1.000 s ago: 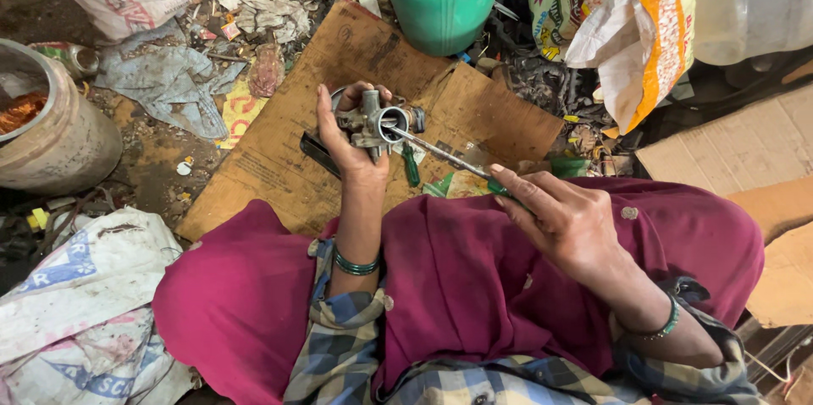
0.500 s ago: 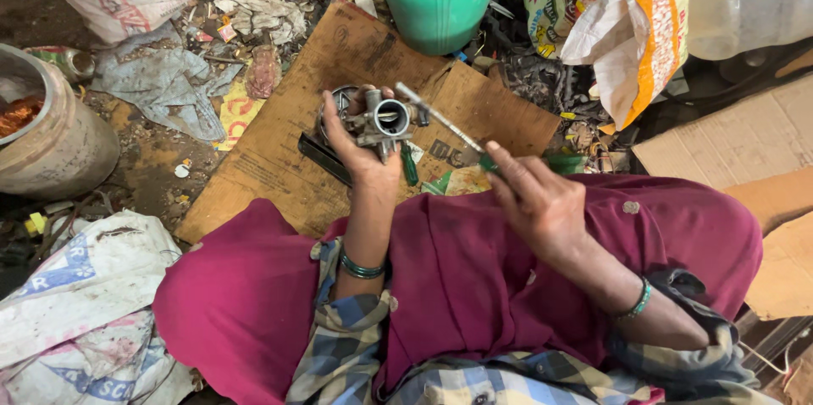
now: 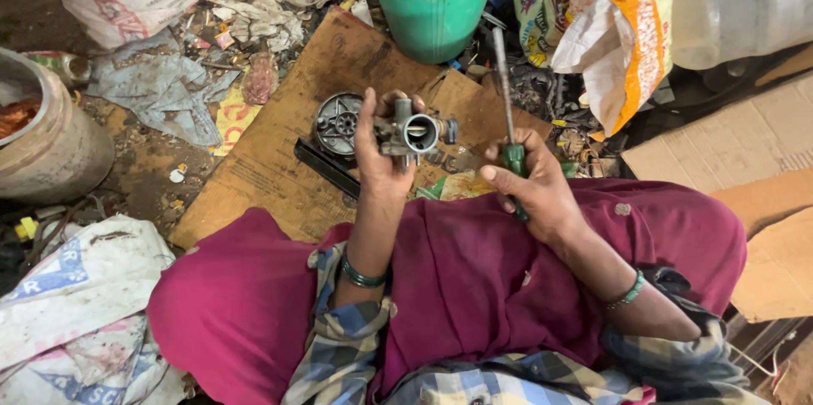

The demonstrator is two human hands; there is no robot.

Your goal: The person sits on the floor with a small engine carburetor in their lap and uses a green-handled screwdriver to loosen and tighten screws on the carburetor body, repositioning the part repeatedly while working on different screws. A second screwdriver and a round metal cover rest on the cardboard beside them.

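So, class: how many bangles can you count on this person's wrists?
2: one green bangle on the left wrist, one green bangle on the right wrist. Sleeves may hide more.

L hand (image 3: 378,149) raised, fingers curled tight round a small metal part, palm toward the body, forearm running down to 6 o'clock. R hand (image 3: 532,187) at 3 o'clock of it, fisted on a tool handle, thumb out toward 9, wrist low on the lap.

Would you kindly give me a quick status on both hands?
Left hand grips carburetor. Right hand holds green-handled screwdriver, tip clear of it. Nothing between them.
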